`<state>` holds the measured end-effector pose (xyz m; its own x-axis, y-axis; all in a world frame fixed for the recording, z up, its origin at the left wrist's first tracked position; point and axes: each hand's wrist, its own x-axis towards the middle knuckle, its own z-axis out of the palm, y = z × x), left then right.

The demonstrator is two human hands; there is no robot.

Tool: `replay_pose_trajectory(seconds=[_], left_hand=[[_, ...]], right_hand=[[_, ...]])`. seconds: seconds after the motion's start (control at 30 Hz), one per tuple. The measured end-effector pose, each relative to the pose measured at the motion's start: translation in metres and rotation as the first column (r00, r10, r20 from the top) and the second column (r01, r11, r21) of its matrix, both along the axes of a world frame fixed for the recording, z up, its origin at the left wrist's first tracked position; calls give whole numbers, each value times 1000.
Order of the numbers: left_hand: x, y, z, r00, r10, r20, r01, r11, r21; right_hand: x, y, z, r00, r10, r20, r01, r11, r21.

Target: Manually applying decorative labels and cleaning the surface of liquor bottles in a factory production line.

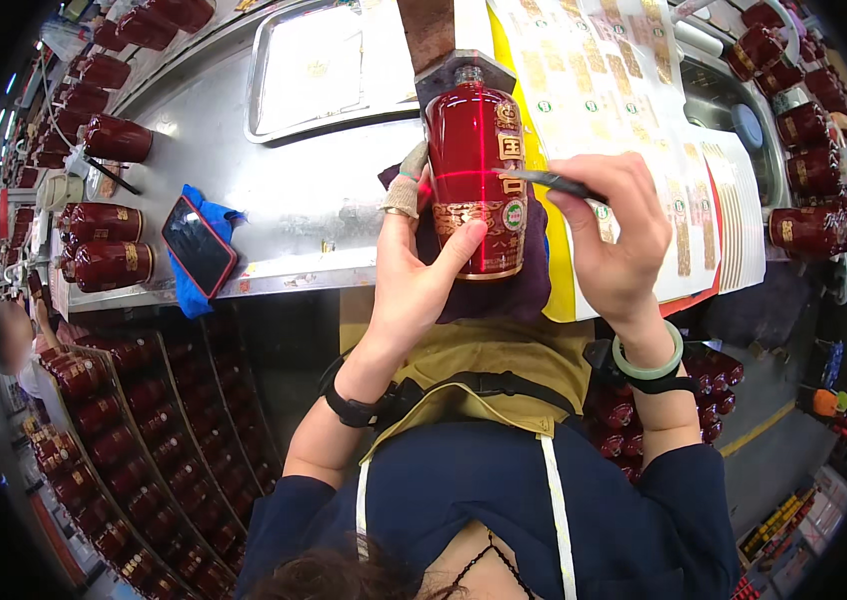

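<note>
A dark red glass bottle (459, 140) with gold characters and a gold patterned band lies tilted on a dark purple cloth (536, 255), its neck pointing away from me. My left hand (409, 275) grips it from the left, thumb across the lower front; a pale covering wraps one fingertip. Above the bottle's right side, my right hand (624, 220) pinches dark tweezers (562, 184), their tip at the gold characters. Red light lines cross on the glass. To the right lie white sheets of gold decals (594, 85) with small green round marks.
A metal tray (257, 85) holding white sheets stands far left on the metal table (314, 215). A phone (200, 246) rests on a blue cloth (189, 293). More red bottles (109, 265) line the left side, and racks of them (144, 440) stand below. A yellow sheet (566, 275) lies under the decals.
</note>
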<state>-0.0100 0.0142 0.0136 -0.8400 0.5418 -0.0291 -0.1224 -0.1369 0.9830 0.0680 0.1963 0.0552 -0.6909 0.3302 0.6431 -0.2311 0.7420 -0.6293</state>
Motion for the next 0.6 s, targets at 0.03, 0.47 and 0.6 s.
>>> replay_pose_trajectory(seconds=[0.03, 0.47, 0.6], left_hand=[[-1, -1, 1, 998, -39, 48, 39, 999, 7], [13, -21, -22, 741, -53, -669, -187, 941, -282], [10, -24, -27, 764, -84, -639, -147, 943, -299]], right_hand=[[-1, 0, -1, 1000, 27, 17, -28, 993, 112], [-10, 18, -18, 995, 87, -47, -53, 871, 488], [21, -7, -19, 887, 440, 140, -451, 763, 463]])
